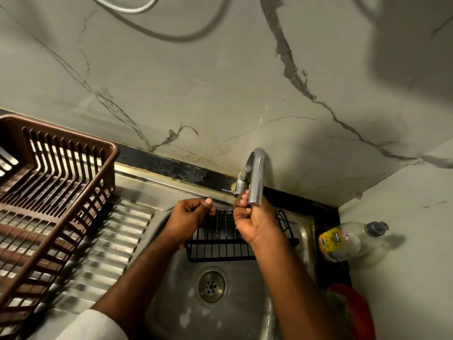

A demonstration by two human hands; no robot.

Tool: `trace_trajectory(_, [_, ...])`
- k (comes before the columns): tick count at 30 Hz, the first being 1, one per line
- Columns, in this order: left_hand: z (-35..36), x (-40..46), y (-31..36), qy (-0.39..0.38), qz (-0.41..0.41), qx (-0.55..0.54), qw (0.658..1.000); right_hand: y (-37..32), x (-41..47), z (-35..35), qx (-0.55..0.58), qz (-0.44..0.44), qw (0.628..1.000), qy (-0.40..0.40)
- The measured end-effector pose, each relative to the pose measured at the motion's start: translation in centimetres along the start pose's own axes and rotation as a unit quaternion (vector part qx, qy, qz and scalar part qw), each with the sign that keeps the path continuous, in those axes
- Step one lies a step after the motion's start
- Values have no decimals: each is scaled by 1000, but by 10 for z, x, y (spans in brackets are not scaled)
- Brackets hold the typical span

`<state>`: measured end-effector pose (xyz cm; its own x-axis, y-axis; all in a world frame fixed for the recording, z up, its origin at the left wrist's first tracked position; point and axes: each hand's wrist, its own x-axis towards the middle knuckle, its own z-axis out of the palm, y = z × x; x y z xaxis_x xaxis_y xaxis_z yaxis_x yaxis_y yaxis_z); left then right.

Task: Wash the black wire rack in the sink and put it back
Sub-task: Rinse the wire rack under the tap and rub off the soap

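Observation:
The black wire rack (220,244) stands in the steel sink (245,312), against the back wall of the basin. My left hand (188,218) grips the rack's upper left rim with curled fingers. Above the rack's right half, my right hand (253,220) has its fingers curled round the mouth of the curved steel tap spout (257,175). The right part of the rack is hidden behind that hand and wrist. I see no water running from the spout.
A brown plastic dish basket (56,192) sits on the ribbed steel drainboard (110,244) at the left. A clear bottle with a yellow label (348,241) lies on the counter at the right, near a red object (353,305). The drain (211,286) lies at the basin's middle.

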<state>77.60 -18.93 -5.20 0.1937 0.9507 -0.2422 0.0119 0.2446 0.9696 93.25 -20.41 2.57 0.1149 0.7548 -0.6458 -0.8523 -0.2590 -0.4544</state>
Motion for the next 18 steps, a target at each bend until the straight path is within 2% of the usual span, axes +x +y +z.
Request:
trace_trajectory(5, [3,2,4,3,-10,7,1000,9,-2,3,-56,33,997,-37])
trace_trajectory(7, [4,2,5,-5,-17,-6,1000,22,-9,7,-172,-2,985,-36])
trace_trajectory(9, [7,4,7,-17,-22,-19,999,42,-17,7,-340,-112,933,-34])
trace_trajectory(10, [8,4,8,-19,-24,-18,999,52,-19,2,-416,-190,888,-41])
trace_trajectory(11, [8,5,10,-20,-27,-19,999,61,-20,-6,-491,-271,826,-57])
trace_trajectory(12, [8,6,11,-19,-38,-29,999,68,-21,-17,-568,-347,742,-80])
trace_trajectory(14, [5,7,13,-14,-64,-63,996,71,-22,-48,-705,-452,533,-124])
trace_trajectory(15, [3,9,14,-10,-70,-67,995,68,-24,-65,-754,-478,432,-129])
trace_trajectory(16, [0,9,14,-6,-70,-54,996,61,-25,-82,-793,-478,358,-118])
trace_trajectory(17, [-1,9,13,-3,-63,-36,997,51,-27,-98,-823,-464,315,-87])
trace_trajectory(18, [-2,9,13,0,-56,-21,998,39,-28,-112,-842,-447,300,-43])
